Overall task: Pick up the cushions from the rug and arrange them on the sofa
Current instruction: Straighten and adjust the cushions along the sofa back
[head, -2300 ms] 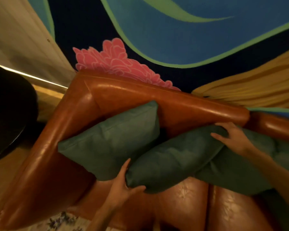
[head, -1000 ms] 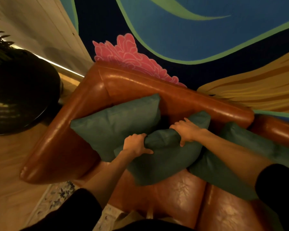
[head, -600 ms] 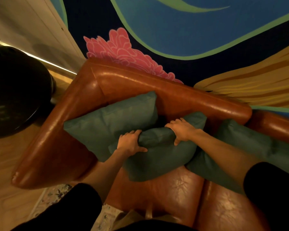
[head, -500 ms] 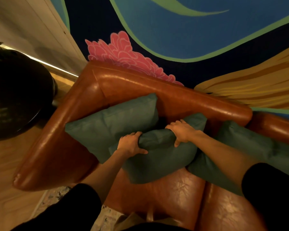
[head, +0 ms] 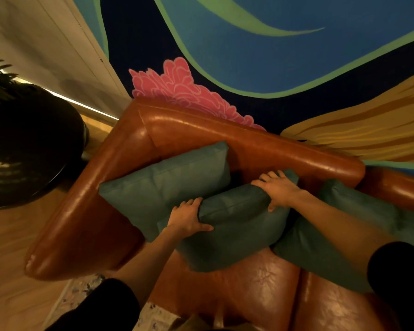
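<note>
Three dark green cushions lie on a brown leather sofa [head: 249, 144]. The left cushion [head: 163, 182] leans in the corner against the armrest. The middle cushion [head: 234, 230] stands in front of the backrest, overlapping the left one. My left hand [head: 187, 218] grips its upper left edge, fingers curled over the top. My right hand [head: 277, 189] grips its upper right edge, fingers over the back. The right cushion [head: 332, 237] lies under my right forearm and is partly hidden by it.
A large dark round planter [head: 26, 149] stands on the wooden floor left of the armrest. A patterned rug [head: 77, 292] shows at the sofa's foot. A painted mural wall [head: 273, 56] rises behind the backrest. Bare leather seat [head: 256, 290] lies in front of the cushions.
Both hands moved from the cushion's ends to its top edge and took hold there. The middle cushion went from lying slanted to standing more upright. In the last half second little has shifted.
</note>
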Motion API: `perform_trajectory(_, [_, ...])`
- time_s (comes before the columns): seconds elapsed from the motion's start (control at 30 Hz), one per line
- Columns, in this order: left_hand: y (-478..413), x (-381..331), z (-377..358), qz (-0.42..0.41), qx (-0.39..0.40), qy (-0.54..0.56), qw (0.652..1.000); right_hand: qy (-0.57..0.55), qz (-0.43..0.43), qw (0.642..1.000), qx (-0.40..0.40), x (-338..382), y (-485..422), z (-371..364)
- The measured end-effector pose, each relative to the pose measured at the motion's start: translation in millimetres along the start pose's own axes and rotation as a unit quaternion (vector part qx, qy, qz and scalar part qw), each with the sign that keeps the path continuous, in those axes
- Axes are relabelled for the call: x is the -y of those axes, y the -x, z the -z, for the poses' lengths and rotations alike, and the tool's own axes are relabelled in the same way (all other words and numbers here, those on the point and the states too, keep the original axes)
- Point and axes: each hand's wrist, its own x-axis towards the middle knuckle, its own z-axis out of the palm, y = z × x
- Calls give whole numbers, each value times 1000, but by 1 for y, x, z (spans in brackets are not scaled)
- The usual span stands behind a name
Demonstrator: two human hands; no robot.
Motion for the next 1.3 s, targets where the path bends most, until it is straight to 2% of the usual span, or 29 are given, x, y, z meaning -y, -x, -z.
perform_trajectory(0.17, [-5,-2,6,5,17,-10,1000,-24,-13,1000,13,-1,-2,5])
perform_trajectory(0.33, [0,17,16,3,32,43,999,-36,-49,992,107,10,-11,22])
perform_trajectory(0.4, [9,42,21,24,-9,148,989,-72,-66,984,150,15,-17,35])
perform_trajectory(0.47, [20,76,27,53,-96,231,967,-140,-67,975,161,19,-25,49])
perform_trajectory(0.57, [28,129,44,107,-251,219,937,-303,-76,946,89,26,-45,65])
perform_trajectory(0.63, [29,161,57,179,-314,235,902,-427,-101,898,16,33,-59,76])
perform_trajectory(0.73, [27,193,67,274,-343,327,837,-578,-142,802,-52,47,-82,89])
perform_trajectory(0.8, [23,199,70,310,-305,408,803,-619,-143,769,-74,57,-92,96])
perform_trajectory(0.87, [19,199,69,310,-274,454,789,-629,-140,760,-81,65,-102,98])
perform_trajectory(0.97, [11,199,66,316,-288,488,761,-629,-148,758,-91,72,-111,95])
perform_trajectory(1.1, [3,201,67,344,-296,556,696,-645,-175,728,-153,71,-117,83])
perform_trajectory(1.3, [10,201,77,323,-319,587,671,-654,-198,700,-208,71,-110,87])
